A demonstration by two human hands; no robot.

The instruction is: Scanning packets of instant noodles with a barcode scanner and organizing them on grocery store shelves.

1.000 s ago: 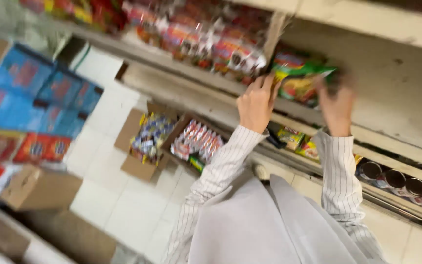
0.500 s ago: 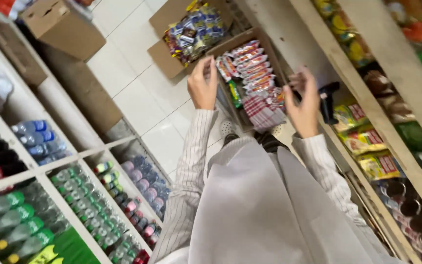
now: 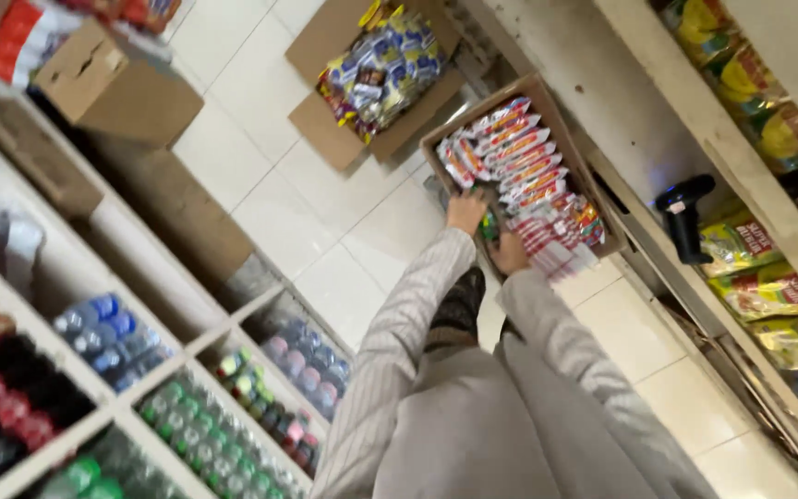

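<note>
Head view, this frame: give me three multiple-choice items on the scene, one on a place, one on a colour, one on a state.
1. Where do both hands reach?
A. The cardboard box of red-and-white packets on the floor
B. The bottle shelves
C. The closed brown box

2. What colour is the handheld scanner on the right-hand shelf?
A. White
B. Black
C. Yellow

3. How is the box of mixed snack packets beyond it?
A. Taped shut
B. Flaps open
C. Upside down

Answers:
1 A: left hand and right hand are at the near edge of the box of packets.
2 B: the scanner is black.
3 B: the snack box shows spread flaps and exposed packets.
</note>
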